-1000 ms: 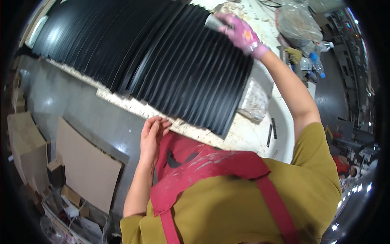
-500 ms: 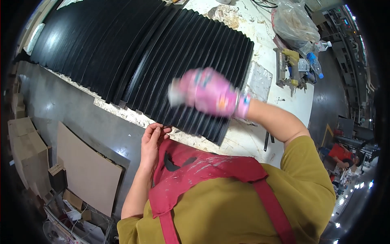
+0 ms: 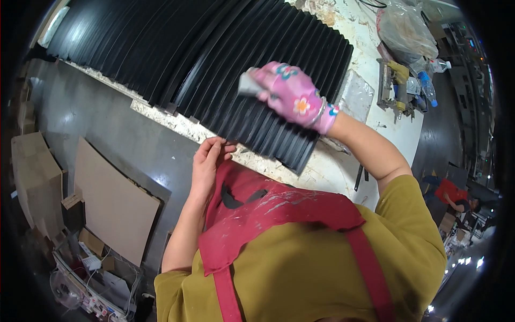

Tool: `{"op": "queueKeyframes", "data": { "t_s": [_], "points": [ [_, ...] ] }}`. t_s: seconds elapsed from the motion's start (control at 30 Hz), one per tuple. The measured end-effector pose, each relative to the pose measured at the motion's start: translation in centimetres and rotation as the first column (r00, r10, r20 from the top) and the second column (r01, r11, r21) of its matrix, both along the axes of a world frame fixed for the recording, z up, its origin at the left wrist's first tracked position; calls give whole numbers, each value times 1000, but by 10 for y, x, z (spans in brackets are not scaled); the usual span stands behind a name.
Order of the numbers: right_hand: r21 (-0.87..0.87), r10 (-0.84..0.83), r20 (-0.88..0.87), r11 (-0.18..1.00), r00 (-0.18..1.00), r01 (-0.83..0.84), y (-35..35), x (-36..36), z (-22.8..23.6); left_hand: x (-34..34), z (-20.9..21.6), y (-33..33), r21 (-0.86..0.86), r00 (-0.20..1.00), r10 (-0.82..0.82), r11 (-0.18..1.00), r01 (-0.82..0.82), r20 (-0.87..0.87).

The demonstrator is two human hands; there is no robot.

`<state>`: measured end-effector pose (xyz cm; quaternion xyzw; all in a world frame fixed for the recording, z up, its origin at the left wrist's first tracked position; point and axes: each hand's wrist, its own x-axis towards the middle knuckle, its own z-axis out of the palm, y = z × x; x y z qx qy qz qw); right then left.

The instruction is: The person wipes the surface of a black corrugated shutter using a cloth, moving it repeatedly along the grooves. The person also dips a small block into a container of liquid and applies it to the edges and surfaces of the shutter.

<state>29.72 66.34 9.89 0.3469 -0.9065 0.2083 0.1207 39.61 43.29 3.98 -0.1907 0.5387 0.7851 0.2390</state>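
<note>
A black pleated bellows sheet (image 3: 230, 115) lies across the worktable, its ridges running from the near edge to the far side. My right hand (image 3: 295, 96), in a pink flowered glove, is closed round a small pale grey-white pad or folded cloth (image 3: 249, 86) over the ridges. Whether the pad touches them is hard to make out. Bare, my left hand (image 3: 206, 158) is at the near edge of the sheet, thumb and fingers drawn together. Anything between those fingertips is hidden.
Right of the sheet, the white table (image 3: 394, 139) bears a nail gun (image 3: 397, 86), a plastic bag (image 3: 407, 32) and a bottle (image 3: 428, 88). Cardboard boxes (image 3: 37, 177) and a large flat board (image 3: 112, 198) stand left on the floor. Another person (image 3: 461, 204) is far right.
My right hand has moved the pale pad away from me over the ridges, and its motion blur has lessened. My left hand stays at the near edge. The whole view has shifted slightly.
</note>
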Motion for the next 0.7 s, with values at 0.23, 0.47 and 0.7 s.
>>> {"op": "queueKeyframes", "data": {
  "t_s": [0.23,0.47,0.7],
  "points": [
    [190,183,441,938,879,-291,-23,65,-2,4,-5,-4,41,999,11,999,-12,39],
    [199,63,300,972,952,-127,-16,71,6,5,0,0,12,998,-39,999,38,43],
    [121,-126,219,987,967,101,-4,42,13,6,6,-2,-14,997,-54,998,54,47]
  ]
}}
